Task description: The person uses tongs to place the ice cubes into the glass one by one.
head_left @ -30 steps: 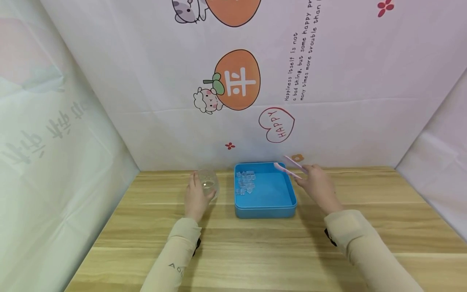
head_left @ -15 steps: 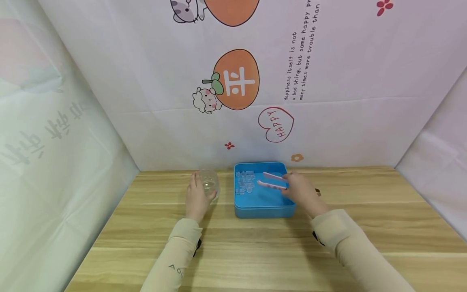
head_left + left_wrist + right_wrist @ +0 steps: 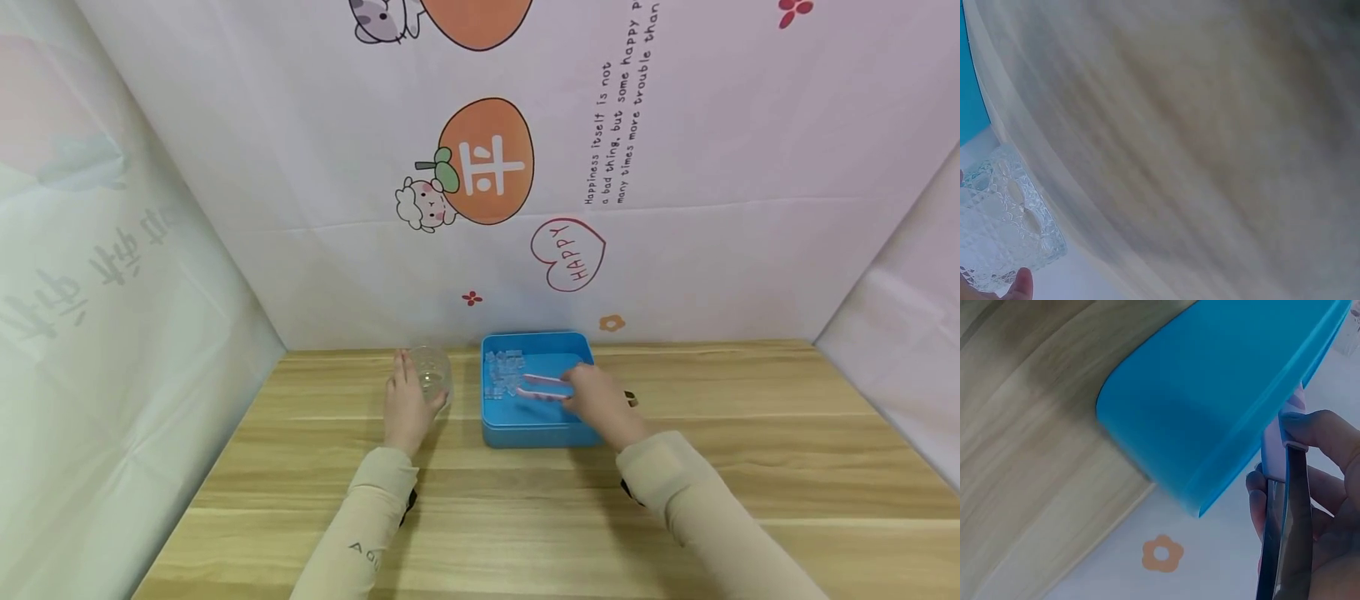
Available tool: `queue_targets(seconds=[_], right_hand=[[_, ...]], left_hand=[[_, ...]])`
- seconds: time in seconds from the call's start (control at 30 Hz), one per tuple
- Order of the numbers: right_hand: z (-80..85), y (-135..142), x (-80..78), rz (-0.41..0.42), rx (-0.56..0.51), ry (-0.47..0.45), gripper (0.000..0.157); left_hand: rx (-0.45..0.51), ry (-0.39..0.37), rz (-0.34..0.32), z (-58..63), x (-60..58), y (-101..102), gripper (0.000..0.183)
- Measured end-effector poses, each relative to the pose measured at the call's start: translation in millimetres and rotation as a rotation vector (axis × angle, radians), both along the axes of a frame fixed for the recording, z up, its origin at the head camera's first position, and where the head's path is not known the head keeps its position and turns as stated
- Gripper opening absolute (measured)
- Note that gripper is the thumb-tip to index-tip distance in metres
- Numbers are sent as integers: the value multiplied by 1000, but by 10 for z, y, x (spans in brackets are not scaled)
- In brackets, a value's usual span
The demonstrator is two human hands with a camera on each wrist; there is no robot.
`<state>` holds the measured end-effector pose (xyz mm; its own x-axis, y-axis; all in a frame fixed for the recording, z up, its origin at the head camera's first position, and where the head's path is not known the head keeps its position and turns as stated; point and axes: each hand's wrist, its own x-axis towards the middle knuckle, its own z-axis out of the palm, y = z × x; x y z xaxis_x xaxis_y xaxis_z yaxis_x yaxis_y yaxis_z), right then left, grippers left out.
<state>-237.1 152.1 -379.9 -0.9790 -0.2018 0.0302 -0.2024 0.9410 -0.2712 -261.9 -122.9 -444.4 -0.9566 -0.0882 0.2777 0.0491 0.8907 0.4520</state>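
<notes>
My left hand point(image 3: 407, 407) holds a clear glass point(image 3: 432, 372) on the table, left of the blue box. Patterned facets show on the glass point(image 3: 1010, 219) in the left wrist view. My right hand point(image 3: 600, 402) grips pink-tipped tongs point(image 3: 543, 387) over the blue box point(image 3: 543, 436); their metal arms run back past the palm in the right wrist view. The two tips stand apart and reach the edge of a cluster of clear ice-like cubes point(image 3: 504, 367) along the box's left side. In the right wrist view, the box wall hides the tips.
The wooden table point(image 3: 480, 517) runs back to a white printed cloth point(image 3: 360, 275) hung behind the box and glass. Similar cloth hangs at the left point(image 3: 135, 375) and right sides.
My right hand has moved left and down with the tongs, from the box's right rim to the cubes inside. My left hand and the glass have stayed in place.
</notes>
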Motion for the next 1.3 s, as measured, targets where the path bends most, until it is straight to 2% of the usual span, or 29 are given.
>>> queue_targets(seconds=[0.27, 0.6, 0.9, 1.3], right_hand=[[-66, -94, -30, -15, 29, -24, 33], [-106, -186, -15, -40, -24, -29, 34], [-171, -210, -30, -38, 7, -1, 32], [-216, -241, -68, -54, 40, 30, 26]], left_hand=[[-10, -1, 17, -19, 0, 10, 99], [-38, -11, 23, 28, 27, 25, 97], [-34, -20, 35, 56, 37, 54, 97], [-33, -9, 29, 32, 17, 40, 97]])
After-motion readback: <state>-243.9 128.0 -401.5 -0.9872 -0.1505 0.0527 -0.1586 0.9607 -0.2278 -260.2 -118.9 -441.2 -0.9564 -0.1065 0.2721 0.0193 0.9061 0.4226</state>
